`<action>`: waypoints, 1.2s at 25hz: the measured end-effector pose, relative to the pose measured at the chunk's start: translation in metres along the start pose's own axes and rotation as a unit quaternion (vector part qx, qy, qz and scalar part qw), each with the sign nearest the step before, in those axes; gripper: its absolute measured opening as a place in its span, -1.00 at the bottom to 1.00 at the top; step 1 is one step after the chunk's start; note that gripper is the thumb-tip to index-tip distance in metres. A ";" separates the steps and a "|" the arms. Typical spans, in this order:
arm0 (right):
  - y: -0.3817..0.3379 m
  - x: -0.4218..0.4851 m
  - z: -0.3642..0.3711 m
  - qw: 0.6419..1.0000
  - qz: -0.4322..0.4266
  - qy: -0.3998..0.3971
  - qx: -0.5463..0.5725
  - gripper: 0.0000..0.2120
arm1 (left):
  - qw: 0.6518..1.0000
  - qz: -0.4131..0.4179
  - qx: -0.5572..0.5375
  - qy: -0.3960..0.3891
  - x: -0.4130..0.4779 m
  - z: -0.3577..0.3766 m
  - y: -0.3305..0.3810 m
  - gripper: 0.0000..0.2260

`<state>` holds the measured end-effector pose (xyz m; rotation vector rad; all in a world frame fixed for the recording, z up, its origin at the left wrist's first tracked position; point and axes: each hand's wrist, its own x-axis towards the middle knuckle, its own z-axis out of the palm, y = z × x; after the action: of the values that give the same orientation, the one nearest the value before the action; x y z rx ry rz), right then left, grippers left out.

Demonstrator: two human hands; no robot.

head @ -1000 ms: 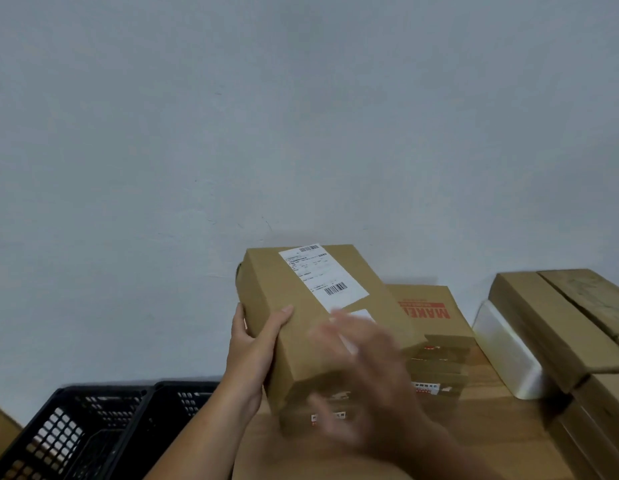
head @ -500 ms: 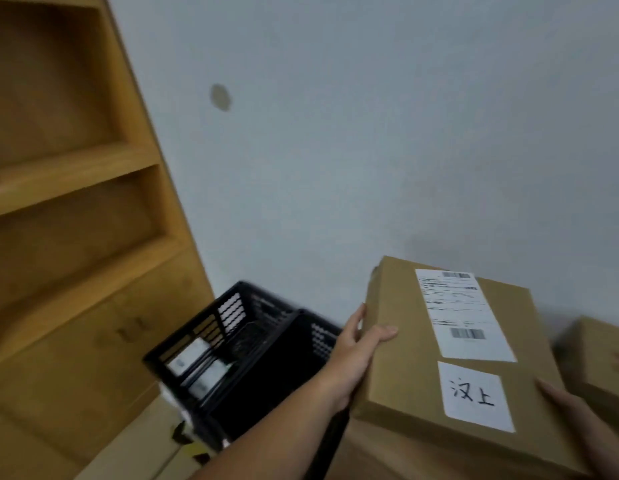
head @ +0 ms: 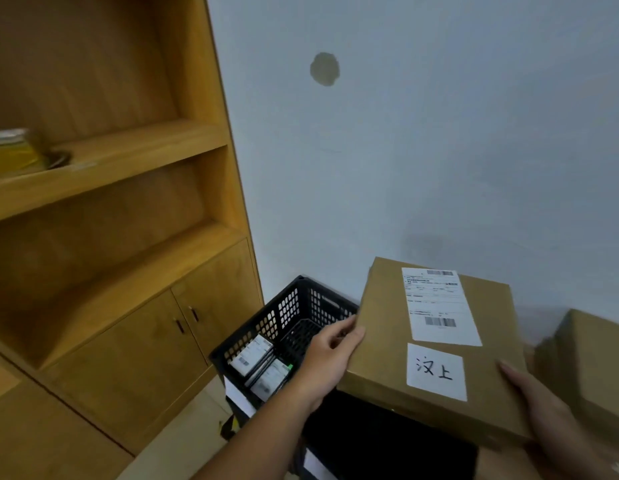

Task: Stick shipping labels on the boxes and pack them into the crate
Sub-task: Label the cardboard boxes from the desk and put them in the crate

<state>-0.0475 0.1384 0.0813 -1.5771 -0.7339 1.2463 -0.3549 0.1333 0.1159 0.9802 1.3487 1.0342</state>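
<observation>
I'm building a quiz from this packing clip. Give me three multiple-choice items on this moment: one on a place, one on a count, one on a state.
1. Where is the black crate?
A. on the upper shelf
B. low down, between the wooden cabinet and the held box
C. on top of the held box

2. How many white labels does the held box's top show?
A. none
B. two
C. five

3. How is the box held?
A. left hand and right hand on opposite edges
B. one hand only
C. resting unheld

Key: 1 B, crate sits there; 2 B, barcode label and handwritten label; 3 A, both hands grip.
</observation>
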 end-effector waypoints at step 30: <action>0.214 0.221 0.436 0.990 0.068 0.112 0.057 -0.56 | 0.960 -0.083 0.249 -0.093 0.429 -0.283 -0.187 -0.40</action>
<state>-0.4174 0.3930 -0.2072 -1.6600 -0.4114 1.1635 -0.6511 0.4846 -0.1810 1.2725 1.5362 0.4644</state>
